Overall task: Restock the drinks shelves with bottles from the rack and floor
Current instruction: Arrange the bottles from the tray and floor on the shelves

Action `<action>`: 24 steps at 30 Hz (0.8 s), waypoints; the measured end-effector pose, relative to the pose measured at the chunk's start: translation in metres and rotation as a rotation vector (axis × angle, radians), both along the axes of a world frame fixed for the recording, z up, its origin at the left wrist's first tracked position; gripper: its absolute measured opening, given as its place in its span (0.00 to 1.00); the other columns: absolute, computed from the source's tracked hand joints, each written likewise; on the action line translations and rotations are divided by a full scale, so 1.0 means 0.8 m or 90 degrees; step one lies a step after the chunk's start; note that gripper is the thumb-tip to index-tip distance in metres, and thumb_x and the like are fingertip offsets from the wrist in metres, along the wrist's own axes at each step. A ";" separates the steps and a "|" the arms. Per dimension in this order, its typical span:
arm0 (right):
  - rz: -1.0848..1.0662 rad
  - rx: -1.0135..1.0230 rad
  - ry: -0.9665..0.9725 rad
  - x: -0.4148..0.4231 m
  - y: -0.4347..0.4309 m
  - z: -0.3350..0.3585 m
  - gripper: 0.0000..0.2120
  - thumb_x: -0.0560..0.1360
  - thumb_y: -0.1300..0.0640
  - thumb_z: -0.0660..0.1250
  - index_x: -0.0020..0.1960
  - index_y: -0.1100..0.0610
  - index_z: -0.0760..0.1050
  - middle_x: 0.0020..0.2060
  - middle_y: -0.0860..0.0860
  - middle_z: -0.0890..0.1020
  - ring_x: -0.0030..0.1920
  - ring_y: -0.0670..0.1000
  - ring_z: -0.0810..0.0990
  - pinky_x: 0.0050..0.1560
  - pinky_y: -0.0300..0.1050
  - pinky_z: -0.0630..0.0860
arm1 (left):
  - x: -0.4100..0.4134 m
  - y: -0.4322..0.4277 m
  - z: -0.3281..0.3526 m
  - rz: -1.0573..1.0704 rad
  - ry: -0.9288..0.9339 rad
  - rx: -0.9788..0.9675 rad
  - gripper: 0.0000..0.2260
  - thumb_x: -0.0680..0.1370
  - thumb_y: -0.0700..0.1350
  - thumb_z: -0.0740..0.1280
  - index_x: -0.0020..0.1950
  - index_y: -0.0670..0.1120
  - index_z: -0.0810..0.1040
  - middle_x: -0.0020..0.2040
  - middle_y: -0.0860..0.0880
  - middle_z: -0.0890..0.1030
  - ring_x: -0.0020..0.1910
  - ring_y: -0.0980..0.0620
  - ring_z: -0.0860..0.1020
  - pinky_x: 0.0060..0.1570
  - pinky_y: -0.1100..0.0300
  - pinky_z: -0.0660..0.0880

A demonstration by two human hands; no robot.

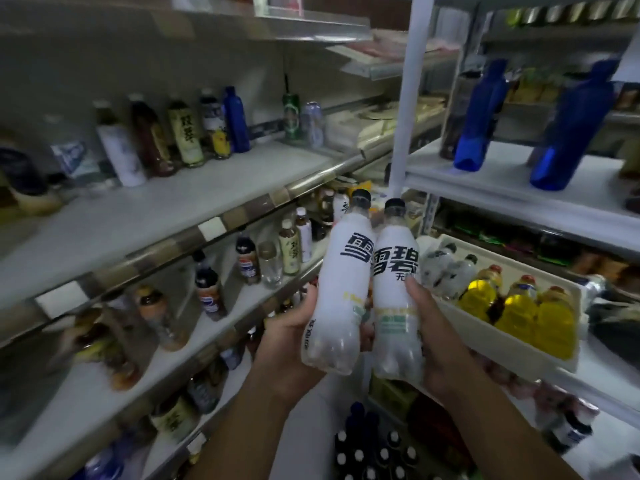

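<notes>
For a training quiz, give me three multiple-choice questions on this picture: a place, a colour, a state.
1. Where do the yellow bottles stand? A floor; B white tray on the right rack; C top left shelf.
2. Caps of the held white bottles? A red; B green; C black.
3. The left hand and right hand? A both empty; B one holds both bottles; C each grips one.
Answers: B, they sit in the tray; C, both look black; C, each hand holds its own bottle.

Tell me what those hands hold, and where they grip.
The left hand grips the left white bottle, the right hand the right white bottle, each round its lower half.
</notes>
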State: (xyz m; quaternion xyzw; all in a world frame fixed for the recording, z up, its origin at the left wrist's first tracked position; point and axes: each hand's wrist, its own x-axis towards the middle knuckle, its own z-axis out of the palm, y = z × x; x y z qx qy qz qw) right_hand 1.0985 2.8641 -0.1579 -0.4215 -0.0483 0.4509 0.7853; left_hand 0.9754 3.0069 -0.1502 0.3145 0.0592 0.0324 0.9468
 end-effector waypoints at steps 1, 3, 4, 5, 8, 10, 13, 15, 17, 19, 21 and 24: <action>0.020 0.015 0.007 -0.011 0.016 0.002 0.33 0.63 0.41 0.76 0.61 0.61 0.81 0.47 0.61 0.81 0.41 0.58 0.79 0.48 0.54 0.75 | -0.018 0.009 0.003 0.012 -0.002 0.016 0.29 0.73 0.49 0.73 0.69 0.34 0.73 0.60 0.34 0.79 0.54 0.36 0.80 0.52 0.44 0.79; 0.041 0.051 0.017 -0.036 0.048 0.008 0.34 0.64 0.43 0.76 0.63 0.61 0.79 0.52 0.62 0.81 0.45 0.60 0.81 0.49 0.55 0.78 | -0.053 0.026 0.009 0.039 0.000 0.053 0.26 0.75 0.48 0.70 0.69 0.36 0.73 0.64 0.35 0.77 0.60 0.36 0.78 0.58 0.43 0.76; 0.051 0.062 0.013 -0.048 0.063 0.011 0.33 0.65 0.45 0.75 0.64 0.61 0.78 0.53 0.63 0.81 0.46 0.61 0.82 0.50 0.56 0.79 | -0.070 0.036 0.011 0.056 0.004 0.061 0.24 0.76 0.49 0.69 0.68 0.37 0.75 0.64 0.36 0.78 0.61 0.37 0.78 0.61 0.43 0.75; 0.067 0.064 0.008 -0.063 0.078 0.015 0.31 0.66 0.45 0.74 0.63 0.61 0.78 0.51 0.63 0.82 0.46 0.61 0.82 0.48 0.55 0.80 | -0.087 0.045 0.013 0.077 0.017 0.057 0.23 0.76 0.51 0.69 0.65 0.38 0.78 0.63 0.37 0.79 0.59 0.39 0.79 0.61 0.44 0.76; 0.088 0.033 -0.020 -0.106 0.120 0.018 0.30 0.67 0.43 0.73 0.62 0.62 0.77 0.44 0.61 0.82 0.40 0.59 0.82 0.44 0.53 0.79 | -0.137 0.074 0.020 0.152 0.101 0.089 0.24 0.72 0.56 0.73 0.57 0.39 0.83 0.55 0.38 0.83 0.52 0.41 0.82 0.56 0.45 0.78; 0.074 -0.022 -0.078 -0.129 0.147 0.021 0.34 0.63 0.41 0.74 0.61 0.62 0.78 0.41 0.60 0.82 0.37 0.58 0.82 0.42 0.52 0.80 | -0.171 0.099 0.027 0.215 0.151 0.153 0.26 0.67 0.54 0.75 0.59 0.41 0.82 0.56 0.37 0.83 0.52 0.40 0.82 0.55 0.44 0.79; 0.101 -0.045 -0.114 -0.165 0.188 0.039 0.34 0.57 0.40 0.76 0.56 0.60 0.80 0.36 0.58 0.83 0.32 0.56 0.83 0.33 0.48 0.80 | -0.221 0.135 0.044 0.295 0.171 0.236 0.22 0.65 0.48 0.81 0.57 0.46 0.83 0.50 0.41 0.85 0.47 0.43 0.84 0.44 0.49 0.81; 0.125 -0.039 -0.159 -0.187 0.215 0.049 0.34 0.57 0.40 0.77 0.56 0.59 0.80 0.37 0.58 0.84 0.33 0.55 0.84 0.32 0.48 0.80 | -0.249 0.151 0.058 0.345 0.179 0.269 0.25 0.64 0.48 0.80 0.59 0.48 0.81 0.50 0.43 0.85 0.48 0.43 0.84 0.48 0.45 0.80; 0.150 -0.026 -0.202 -0.209 0.243 0.055 0.35 0.56 0.41 0.77 0.57 0.59 0.79 0.38 0.57 0.85 0.35 0.54 0.85 0.33 0.48 0.81 | -0.275 0.164 0.067 0.412 0.178 0.268 0.24 0.65 0.48 0.80 0.59 0.48 0.80 0.48 0.44 0.85 0.44 0.46 0.84 0.43 0.49 0.81; 0.176 -0.020 -0.220 -0.230 0.267 0.059 0.34 0.57 0.42 0.78 0.58 0.60 0.79 0.39 0.58 0.85 0.36 0.55 0.85 0.33 0.48 0.80 | -0.297 0.174 0.073 0.484 0.169 0.293 0.23 0.67 0.49 0.79 0.59 0.47 0.79 0.47 0.44 0.86 0.43 0.46 0.85 0.40 0.53 0.81; 0.205 -0.019 -0.237 -0.244 0.292 0.064 0.34 0.58 0.43 0.78 0.58 0.61 0.80 0.40 0.59 0.85 0.36 0.56 0.85 0.34 0.48 0.81 | -0.313 0.188 0.078 0.572 0.168 0.349 0.21 0.69 0.50 0.78 0.60 0.48 0.79 0.50 0.44 0.85 0.49 0.43 0.84 0.46 0.49 0.82; 0.261 0.000 -0.237 -0.260 0.332 0.075 0.32 0.59 0.44 0.77 0.57 0.60 0.80 0.39 0.59 0.85 0.35 0.56 0.85 0.33 0.49 0.80 | -0.333 0.217 0.091 0.694 0.138 0.418 0.21 0.70 0.50 0.76 0.61 0.55 0.78 0.52 0.50 0.85 0.51 0.49 0.84 0.45 0.54 0.82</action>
